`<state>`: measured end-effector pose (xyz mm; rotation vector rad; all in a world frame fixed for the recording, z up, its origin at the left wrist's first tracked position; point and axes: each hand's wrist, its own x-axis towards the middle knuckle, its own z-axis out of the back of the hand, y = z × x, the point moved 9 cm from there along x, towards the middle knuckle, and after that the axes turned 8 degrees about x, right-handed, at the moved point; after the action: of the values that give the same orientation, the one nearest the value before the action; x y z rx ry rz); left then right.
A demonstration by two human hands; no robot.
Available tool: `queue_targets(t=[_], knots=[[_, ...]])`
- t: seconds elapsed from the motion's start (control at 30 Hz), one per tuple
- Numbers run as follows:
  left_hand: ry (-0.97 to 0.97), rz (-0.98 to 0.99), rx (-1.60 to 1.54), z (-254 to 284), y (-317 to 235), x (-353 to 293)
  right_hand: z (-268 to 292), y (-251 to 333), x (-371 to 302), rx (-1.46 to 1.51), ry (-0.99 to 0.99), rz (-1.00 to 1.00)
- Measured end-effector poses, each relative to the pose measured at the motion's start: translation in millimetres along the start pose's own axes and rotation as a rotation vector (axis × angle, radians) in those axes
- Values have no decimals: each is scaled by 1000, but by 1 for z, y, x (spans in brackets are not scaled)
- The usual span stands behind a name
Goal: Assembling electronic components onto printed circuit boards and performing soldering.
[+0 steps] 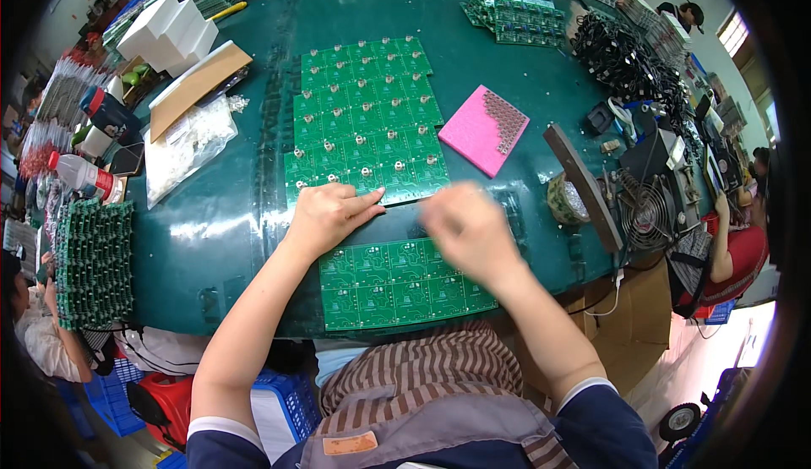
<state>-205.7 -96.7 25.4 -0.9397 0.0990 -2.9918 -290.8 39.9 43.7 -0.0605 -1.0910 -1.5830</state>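
Note:
Several green circuit board panels [359,114] lie joined in a column on the green table, with small silver cylindrical parts standing on them in rows. My left hand [328,215] is at the near edge of the closest panel, its thumb and index finger closed about that edge. Motion smears my right hand [465,228], which is just right of that edge; its fingers and anything in them cannot be made out. Another green panel [397,287], without the silver cylinders, lies below my hands near the table's front edge. A pink foam block [473,135] carrying rows of small metal parts is beyond my right hand.
At left are a bag of white parts [190,152], a bottle [84,175] and stacked boards [95,262]. On the right stand a round container [566,199], an upright bar [583,188], a fan [646,211] and black cables [629,63]. Other people sit at both sides.

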Motion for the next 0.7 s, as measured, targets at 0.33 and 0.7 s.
queue_targets(t=[0.33,0.7], knots=[[259,884,-470,-2,25,-19,78,-110,8,-389,-180,-255],[273,1440,-2036,-28,-83,-62,80,-115,11,-367,-164,-235]])
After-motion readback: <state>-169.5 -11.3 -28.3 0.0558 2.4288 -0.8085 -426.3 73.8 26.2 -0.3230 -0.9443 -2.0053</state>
